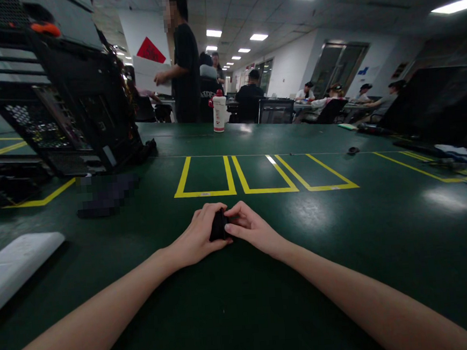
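Observation:
Both hands meet over the green tabletop [226, 294], just in front of the yellow tape outlines. Between them is a small black object [217, 227]; its kind cannot be made out. My left hand [198, 236] wraps round it from the left, thumb below and fingers over the top. From the right, my right hand [251, 227] pinches its side with thumb and fingertips. The fingers hide much of the object.
An open black computer case [69, 96] stands at the left. Nearer lie a blurred dark item [108, 195] and a white box-like device [18, 267]. A white bottle [219, 114] with a red cap stands at the far edge. A dark monitor [442, 102] is at right; a person [184, 60] stands beyond.

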Motion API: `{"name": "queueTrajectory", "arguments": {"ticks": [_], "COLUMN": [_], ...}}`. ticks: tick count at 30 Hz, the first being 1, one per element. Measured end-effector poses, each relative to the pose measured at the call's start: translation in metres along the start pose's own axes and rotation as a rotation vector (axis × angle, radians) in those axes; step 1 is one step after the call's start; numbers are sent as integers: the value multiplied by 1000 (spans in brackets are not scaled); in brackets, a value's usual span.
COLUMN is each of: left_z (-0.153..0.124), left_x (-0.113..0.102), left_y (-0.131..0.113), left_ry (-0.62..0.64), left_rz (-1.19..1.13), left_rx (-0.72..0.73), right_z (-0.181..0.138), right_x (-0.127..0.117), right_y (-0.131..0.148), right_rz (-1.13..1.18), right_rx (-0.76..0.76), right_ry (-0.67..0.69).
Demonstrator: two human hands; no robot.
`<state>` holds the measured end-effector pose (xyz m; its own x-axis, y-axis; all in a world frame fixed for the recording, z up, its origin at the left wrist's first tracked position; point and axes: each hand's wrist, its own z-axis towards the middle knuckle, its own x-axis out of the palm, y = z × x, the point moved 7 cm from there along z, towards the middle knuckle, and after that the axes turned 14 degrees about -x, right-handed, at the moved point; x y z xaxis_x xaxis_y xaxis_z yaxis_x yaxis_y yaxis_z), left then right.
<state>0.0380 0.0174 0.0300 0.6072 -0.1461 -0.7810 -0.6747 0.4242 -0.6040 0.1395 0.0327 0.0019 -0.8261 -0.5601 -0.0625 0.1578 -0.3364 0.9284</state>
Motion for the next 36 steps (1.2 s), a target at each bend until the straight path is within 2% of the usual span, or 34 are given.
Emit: {"name": "queueTrajectory", "arguments": {"ticks": [9,16,23,31,36], "left_z": [0,-1,0,0,0], "left_x": [0,-2,-1,-1,-1], "left_y": [0,0,-2,-4,-1], "left_ry": [21,-1,1,7,6], "left_rz": [-32,-38,-17,-23,-34], "left_rx": [-14,-3,9,24,-5], "right_z": [1,2,4,3,2], "right_x": [-5,-3,-4,-4,-4], "right_y": [-5,-3,-3,-3,-3], "right_rz": [-100,15,-15,-75,-15], "right_rx": [59,11,2,54,50], "right_ry": [-43,-2,-52,-30,-2]}}
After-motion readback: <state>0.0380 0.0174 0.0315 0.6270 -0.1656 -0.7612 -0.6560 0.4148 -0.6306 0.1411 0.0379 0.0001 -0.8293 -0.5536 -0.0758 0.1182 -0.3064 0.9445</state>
